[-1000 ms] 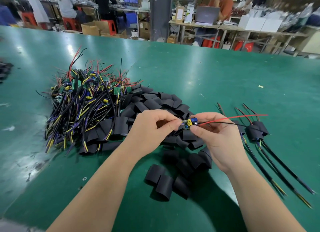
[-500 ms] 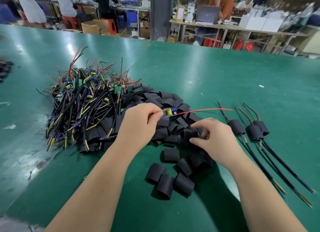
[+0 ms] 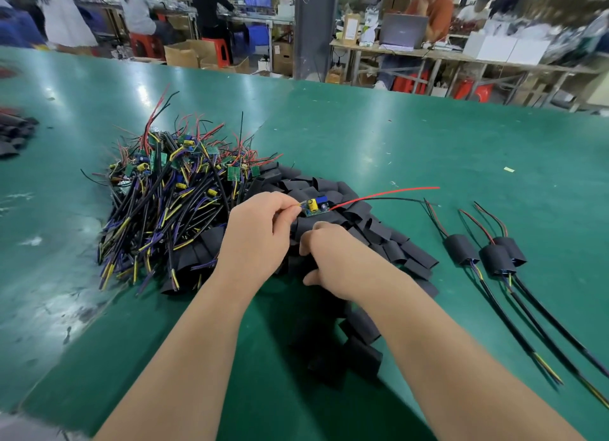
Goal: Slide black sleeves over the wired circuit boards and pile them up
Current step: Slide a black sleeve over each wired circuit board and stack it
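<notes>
My left hand (image 3: 257, 239) pinches the wire end of a small green circuit board (image 3: 315, 206), holding it just above the heap of black sleeves (image 3: 372, 223). The board's red and black leads stretch out to the right. My right hand (image 3: 333, 262) lies on the heap just below the board, fingers curled round a black sleeve (image 3: 296, 262) that is mostly hidden under it. A tangled pile of bare wired boards (image 3: 171, 193) sits to the left. Three sleeved boards (image 3: 494, 259) lie side by side on the right.
The green table (image 3: 428, 137) stretches away on all sides. A few loose sleeves (image 3: 362, 345) lie between my forearms. More black pieces (image 3: 13, 134) sit at the far left edge. People work at benches beyond the table.
My right hand let go of the board, dropped onto the sleeve heap and slid left. My left hand carried the board away from me and now holds it alone.
</notes>
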Motion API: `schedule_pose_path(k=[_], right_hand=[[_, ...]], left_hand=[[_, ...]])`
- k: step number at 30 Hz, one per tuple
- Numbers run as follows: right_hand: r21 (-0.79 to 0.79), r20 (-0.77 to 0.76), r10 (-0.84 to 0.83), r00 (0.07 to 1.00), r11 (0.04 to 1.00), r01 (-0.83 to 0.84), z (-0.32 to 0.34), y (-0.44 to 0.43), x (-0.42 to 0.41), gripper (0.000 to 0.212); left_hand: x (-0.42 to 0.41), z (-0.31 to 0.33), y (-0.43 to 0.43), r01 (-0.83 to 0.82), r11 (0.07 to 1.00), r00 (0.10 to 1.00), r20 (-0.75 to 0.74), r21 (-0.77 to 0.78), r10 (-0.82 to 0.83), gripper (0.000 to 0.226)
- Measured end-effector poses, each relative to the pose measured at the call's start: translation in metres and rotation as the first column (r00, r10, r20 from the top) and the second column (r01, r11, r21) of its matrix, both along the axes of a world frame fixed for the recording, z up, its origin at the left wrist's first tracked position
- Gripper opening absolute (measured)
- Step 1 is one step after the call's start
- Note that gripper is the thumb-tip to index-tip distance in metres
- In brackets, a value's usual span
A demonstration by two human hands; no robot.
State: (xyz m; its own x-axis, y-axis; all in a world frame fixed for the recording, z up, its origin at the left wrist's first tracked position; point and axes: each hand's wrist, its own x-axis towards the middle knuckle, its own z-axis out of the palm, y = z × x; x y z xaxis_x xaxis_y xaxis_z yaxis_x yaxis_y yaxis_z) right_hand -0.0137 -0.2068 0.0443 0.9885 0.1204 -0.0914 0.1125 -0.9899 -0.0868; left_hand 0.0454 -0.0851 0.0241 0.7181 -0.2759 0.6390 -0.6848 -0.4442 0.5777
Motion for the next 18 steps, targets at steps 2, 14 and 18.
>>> schedule_pose_path(k=[2, 14, 18], right_hand=[[0.085, -0.046, -0.047, 0.998, 0.995, 0.051, 0.003, 0.001, 0.005, 0.043], [0.765, 0.282, -0.485, 0.828, 0.634, 0.110, -0.003, -0.065, -0.054, 0.037], [0.974, 0.010, -0.705, 0.709, -0.153, -0.166, -0.005, -0.081, -0.072, 0.021]], left_hand=[[0.000, -0.001, -0.001, 0.014, 1.000, 1.000, 0.003, 0.006, -0.014, 0.007], [0.001, 0.002, 0.003, 0.000, 1.000, 1.000, 0.007, -0.011, 0.000, 0.008], [0.000, 0.002, 0.002, 0.010, 0.999, 1.000, -0.009, -0.032, -0.010, 0.008]])
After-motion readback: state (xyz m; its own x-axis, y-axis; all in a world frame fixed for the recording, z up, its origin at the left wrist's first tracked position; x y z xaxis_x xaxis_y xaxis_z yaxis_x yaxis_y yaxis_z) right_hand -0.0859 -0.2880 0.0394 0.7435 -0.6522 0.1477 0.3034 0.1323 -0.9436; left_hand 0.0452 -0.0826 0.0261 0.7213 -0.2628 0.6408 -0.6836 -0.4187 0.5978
